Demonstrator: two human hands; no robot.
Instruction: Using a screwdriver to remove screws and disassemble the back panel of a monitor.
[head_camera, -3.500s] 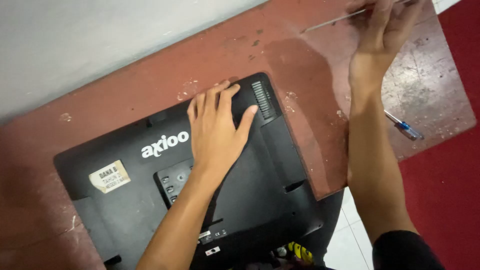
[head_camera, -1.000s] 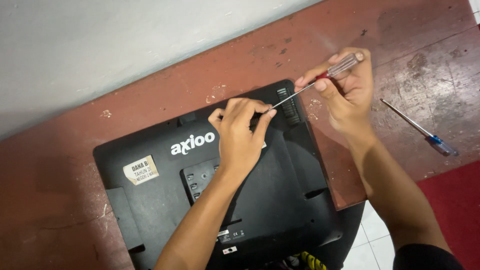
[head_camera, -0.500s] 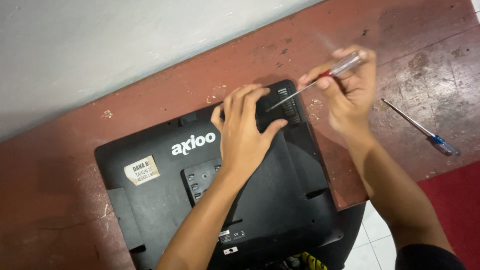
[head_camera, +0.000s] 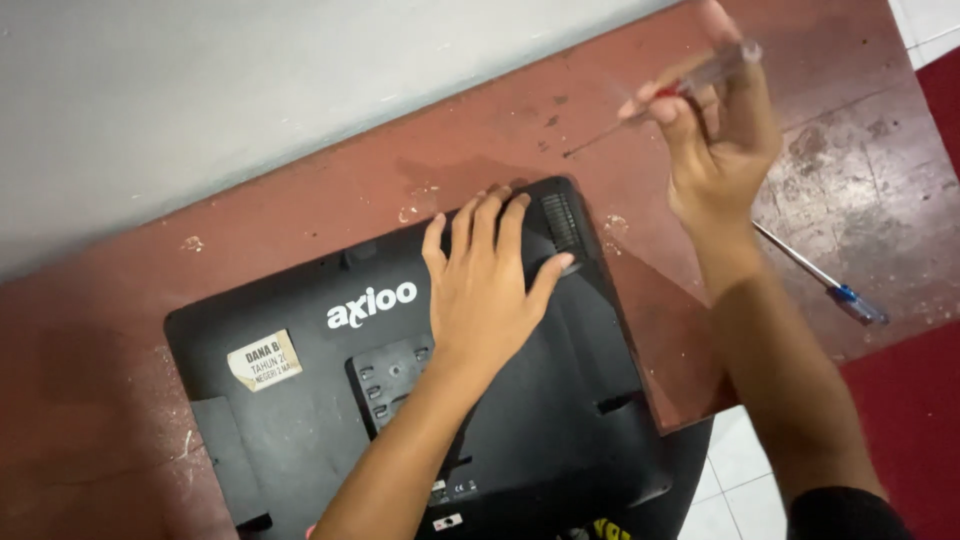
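— Lifted since half a second ago: the right hand (head_camera: 722, 150) has drawn the screwdriver (head_camera: 660, 105) up and away from the monitor (head_camera: 560, 420), so the tip now hangs over bare table beyond the monitor's far right corner instead of at the vent.

— And the monitor itself?

— Black matte plastic, rectangular with rounded corners, lying screen-down on the table (head_camera: 860, 170). Its near right corner overhangs the table edge. A ribbed vent (head_camera: 560, 222) sits at the far right corner, a square mounting plate (head_camera: 392, 378) with screw holes at the middle, and a pale paper sticker (head_camera: 263, 359) left of that.

— How does the right hand hold the tool?

— Fingers clenched around the clear handle with its red collar, thumb and forefinger pinching near the thin metal shaft. The shaft slants down and left, clear of the monitor. The wrist is bent, the forearm running back towards the monitor's near right corner.

— The left?

— The left hand (head_camera: 487, 290) lies flat, palm down, on the monitor's back just left of the vent, fingers spread and grasping nothing, thumb stretched towards the vent.

— Anything beyond?

— The table is worn reddish-brown, scuffed and speckled with pale flecks. A second screwdriver (head_camera: 822, 277), blue-handled with a slim steel shaft, lies on it well right of the monitor. A grey wall (head_camera: 250, 100) rises beyond the monitor's far edge.
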